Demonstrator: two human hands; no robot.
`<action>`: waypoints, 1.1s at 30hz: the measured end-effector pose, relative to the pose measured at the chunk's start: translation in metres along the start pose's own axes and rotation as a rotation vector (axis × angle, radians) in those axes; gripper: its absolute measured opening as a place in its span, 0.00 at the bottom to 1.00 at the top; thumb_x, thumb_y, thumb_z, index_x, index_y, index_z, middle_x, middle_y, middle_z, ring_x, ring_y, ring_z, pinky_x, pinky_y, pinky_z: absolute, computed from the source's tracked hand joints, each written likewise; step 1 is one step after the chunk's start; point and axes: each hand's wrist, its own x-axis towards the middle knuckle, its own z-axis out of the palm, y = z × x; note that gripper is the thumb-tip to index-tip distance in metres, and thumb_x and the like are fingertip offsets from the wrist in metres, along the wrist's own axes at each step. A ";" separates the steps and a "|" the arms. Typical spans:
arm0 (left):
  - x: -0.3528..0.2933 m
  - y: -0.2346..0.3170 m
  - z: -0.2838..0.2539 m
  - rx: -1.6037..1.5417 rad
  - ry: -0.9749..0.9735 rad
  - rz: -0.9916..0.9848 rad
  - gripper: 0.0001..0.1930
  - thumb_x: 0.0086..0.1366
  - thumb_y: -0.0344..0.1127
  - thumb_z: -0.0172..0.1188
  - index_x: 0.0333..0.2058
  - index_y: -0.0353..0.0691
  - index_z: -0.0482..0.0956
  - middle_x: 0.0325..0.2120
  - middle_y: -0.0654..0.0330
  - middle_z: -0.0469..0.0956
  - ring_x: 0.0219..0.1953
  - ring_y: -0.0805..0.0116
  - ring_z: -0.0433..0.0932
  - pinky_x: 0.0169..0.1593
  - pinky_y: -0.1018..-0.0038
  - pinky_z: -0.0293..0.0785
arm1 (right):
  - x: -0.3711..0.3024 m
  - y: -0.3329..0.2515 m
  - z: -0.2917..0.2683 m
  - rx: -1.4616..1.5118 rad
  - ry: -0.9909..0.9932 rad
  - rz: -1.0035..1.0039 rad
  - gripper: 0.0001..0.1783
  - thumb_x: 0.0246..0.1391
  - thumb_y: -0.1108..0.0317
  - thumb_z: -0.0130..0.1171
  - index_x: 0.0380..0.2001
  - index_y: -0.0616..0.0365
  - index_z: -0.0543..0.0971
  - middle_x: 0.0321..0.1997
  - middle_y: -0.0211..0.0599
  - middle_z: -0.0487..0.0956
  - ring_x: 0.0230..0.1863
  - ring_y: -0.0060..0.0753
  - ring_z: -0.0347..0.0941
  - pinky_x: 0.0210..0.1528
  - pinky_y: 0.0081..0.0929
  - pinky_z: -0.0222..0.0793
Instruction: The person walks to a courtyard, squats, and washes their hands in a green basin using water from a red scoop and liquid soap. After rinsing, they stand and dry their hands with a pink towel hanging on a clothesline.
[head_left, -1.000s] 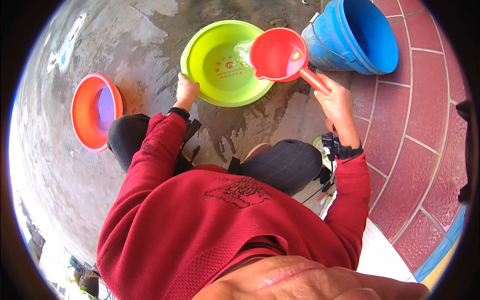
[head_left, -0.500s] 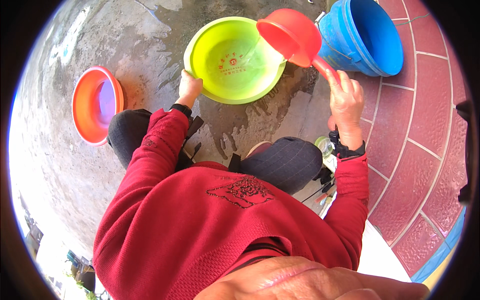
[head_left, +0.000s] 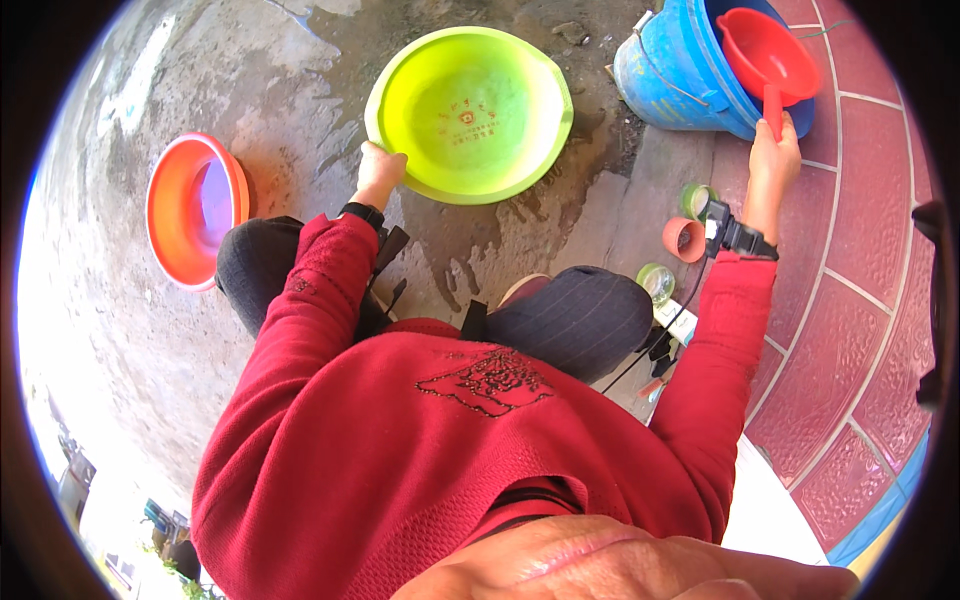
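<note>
My left hand (head_left: 380,172) grips the near-left rim of a yellow-green plastic basin (head_left: 540,160), thumb over the edge. The basin rests on wet concrete and seems to hold some water over its red printed bottom. Far to the right, my right hand (head_left: 775,150) is closed round the handle of a red plastic water ladle (head_left: 775,62). The ladle's bowl is at the mouth of a blue bucket (head_left: 665,75), which has a wire handle. How much water the bucket contains is hidden.
An orange basin (head_left: 238,190) stands at the left, beside my knee. Near my right forearm are a small terracotta-coloured pot (head_left: 684,240) and two glass jars, one of them a greenish jar (head_left: 656,282). Red paving tiles (head_left: 850,260) run along the right side.
My right hand has carried the ladle from over the green basin rightward to the bucket's mouth. The stream into the basin is gone. My left hand stays on the rim.
</note>
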 end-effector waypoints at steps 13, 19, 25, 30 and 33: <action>-0.024 0.068 -0.049 -0.178 0.040 0.398 0.35 0.54 0.44 0.61 0.59 0.34 0.63 0.56 0.50 0.67 0.55 0.55 0.71 0.56 0.58 0.68 | -0.003 -0.149 -0.007 0.956 -0.533 0.065 0.26 0.56 0.51 0.55 0.52 0.56 0.74 0.52 0.42 0.77 0.50 0.41 0.74 0.53 0.37 0.67; -0.057 0.109 -0.120 -0.934 -0.791 0.243 0.21 0.68 0.36 0.49 0.56 0.34 0.68 0.52 0.54 0.74 0.49 0.67 0.77 0.52 0.72 0.72 | -0.065 -0.208 -0.046 1.747 -0.928 0.519 0.24 0.59 0.55 0.53 0.52 0.60 0.73 0.56 0.43 0.74 0.51 0.35 0.74 0.54 0.37 0.66; -0.044 0.125 -0.105 -1.411 -1.190 0.219 0.20 0.69 0.38 0.46 0.57 0.35 0.67 0.50 0.54 0.76 0.46 0.67 0.78 0.50 0.71 0.74 | -0.179 -0.170 0.004 1.884 -0.891 1.301 0.17 0.61 0.57 0.50 0.45 0.59 0.74 0.44 0.45 0.78 0.37 0.34 0.75 0.40 0.36 0.69; -0.071 0.105 -0.012 -1.301 -1.149 -0.342 0.20 0.68 0.42 0.49 0.53 0.36 0.69 0.49 0.53 0.75 0.49 0.65 0.74 0.52 0.68 0.70 | -0.222 -0.160 0.169 2.012 -0.346 1.540 0.15 0.64 0.56 0.45 0.41 0.58 0.69 0.36 0.39 0.76 0.32 0.35 0.72 0.35 0.32 0.71; -0.107 0.094 0.011 -1.431 -1.316 -0.290 0.19 0.65 0.49 0.56 0.47 0.42 0.73 0.42 0.56 0.78 0.45 0.63 0.75 0.54 0.61 0.70 | -0.222 -0.153 0.212 2.172 -0.344 1.594 0.17 0.64 0.53 0.43 0.42 0.56 0.68 0.35 0.39 0.77 0.30 0.33 0.73 0.33 0.32 0.70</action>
